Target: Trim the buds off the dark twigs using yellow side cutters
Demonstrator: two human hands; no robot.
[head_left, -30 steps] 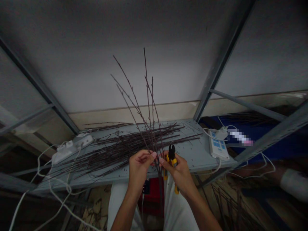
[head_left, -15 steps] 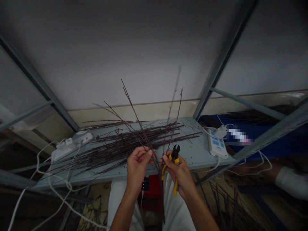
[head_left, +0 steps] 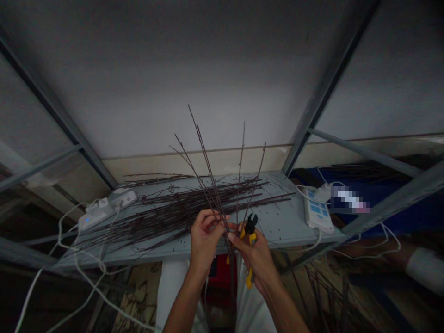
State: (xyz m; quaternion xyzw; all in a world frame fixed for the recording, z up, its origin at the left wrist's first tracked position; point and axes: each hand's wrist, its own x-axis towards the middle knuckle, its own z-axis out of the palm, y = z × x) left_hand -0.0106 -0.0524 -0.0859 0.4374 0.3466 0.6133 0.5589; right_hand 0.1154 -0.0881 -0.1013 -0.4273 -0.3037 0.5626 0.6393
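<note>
A branched twig (head_left: 207, 159) stands up in front of me, its thin shoots fanning out above my hands and its thicker stem running down between my knees. The fingers of my left hand (head_left: 205, 236) are closed around its shoots. My right hand (head_left: 255, 252) keeps a pair of cutting pliers (head_left: 250, 226) with yellow handles in its palm, black jaws pointing up and apart. Its thumb and fingertips also press on the twig near the fork, close to my left fingertips. Beyond my hands, a pile of dark twigs (head_left: 173, 212) lies across the grey shelf (head_left: 274, 226).
White power strips stand at the shelf's left end (head_left: 107, 208) and right end (head_left: 317, 210), with loose cables (head_left: 79, 268) hanging at the left. Metal posts (head_left: 333, 88) frame the shelf. More twigs (head_left: 326, 296) lie low at the right, near another person's sleeve (head_left: 426, 268).
The twig's spread shoots have drawn closer together, and my hands have come nearer each other. The pliers remain in my right hand. The view has shifted slightly.
</note>
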